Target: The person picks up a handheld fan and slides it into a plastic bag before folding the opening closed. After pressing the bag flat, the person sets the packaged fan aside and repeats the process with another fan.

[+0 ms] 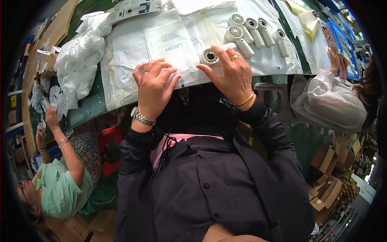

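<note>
A white handheld fan (210, 57) with a round grille and dark centre lies near the table's front edge. My right hand (235, 76) grips it, thumb and forefinger on either side of the fan head, and partly covers its handle. To its left lies a pile of frosted white plastic bags (177, 58) with blue print. My left hand (155, 86) rests at the pile's lower left edge, fingers bent and apart, with nothing visible held in it. Further right several more white handheld fans (250, 25) lie side by side.
A white covering (125, 52) lies over the green table. Crumpled white bags (82, 56) heap at the left, and a printed box (135, 10) lies at the back. One person (60, 177) works at the left, another (326, 101) at the right. Cardboard boxes (326, 161) stand behind on the right.
</note>
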A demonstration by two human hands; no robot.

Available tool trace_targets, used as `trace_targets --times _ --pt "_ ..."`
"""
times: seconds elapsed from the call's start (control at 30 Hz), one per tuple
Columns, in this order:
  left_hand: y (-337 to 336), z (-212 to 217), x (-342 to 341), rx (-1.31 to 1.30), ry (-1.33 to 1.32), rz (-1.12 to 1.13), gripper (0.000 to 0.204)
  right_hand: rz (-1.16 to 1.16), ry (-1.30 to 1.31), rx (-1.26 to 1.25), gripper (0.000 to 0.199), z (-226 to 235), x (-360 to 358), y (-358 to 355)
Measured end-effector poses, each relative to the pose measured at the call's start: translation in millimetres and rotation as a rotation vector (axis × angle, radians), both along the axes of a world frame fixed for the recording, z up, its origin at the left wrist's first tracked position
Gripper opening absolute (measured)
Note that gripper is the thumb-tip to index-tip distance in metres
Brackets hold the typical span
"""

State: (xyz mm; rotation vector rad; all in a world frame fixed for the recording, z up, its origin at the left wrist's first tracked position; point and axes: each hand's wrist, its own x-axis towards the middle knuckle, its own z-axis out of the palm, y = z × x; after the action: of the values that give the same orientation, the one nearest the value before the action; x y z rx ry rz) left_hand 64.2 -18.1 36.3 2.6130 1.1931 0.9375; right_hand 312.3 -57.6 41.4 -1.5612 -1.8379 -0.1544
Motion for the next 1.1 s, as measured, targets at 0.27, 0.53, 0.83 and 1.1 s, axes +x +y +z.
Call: trace_targets --times 0.27,0.53,0.83,1.1 --pt "0.2 -5.0 2.2 -0.023 0.000 0.044 0.017 -0.118 -0.091 -0.111 0.051 -9.7 -3.4 -0.8" --pt "-2.4 -10.2 5.7 -0.016 -0.027 0.057 0.012 0.212 0.407 -0.154 0.049 9.8 -19.3 -29.5" --pt "4.3 -15.1 9.5 -0.122 -0.124 0.095 0.006 0.368 0.417 -0.180 0.052 -9.4 -23.3 -33.4" --pt "9.9 -23.4 14.9 -0.155 -0.251 0.203 0.010 0.515 0.233 -0.187 0.054 -5.3 -11.0 -33.6"
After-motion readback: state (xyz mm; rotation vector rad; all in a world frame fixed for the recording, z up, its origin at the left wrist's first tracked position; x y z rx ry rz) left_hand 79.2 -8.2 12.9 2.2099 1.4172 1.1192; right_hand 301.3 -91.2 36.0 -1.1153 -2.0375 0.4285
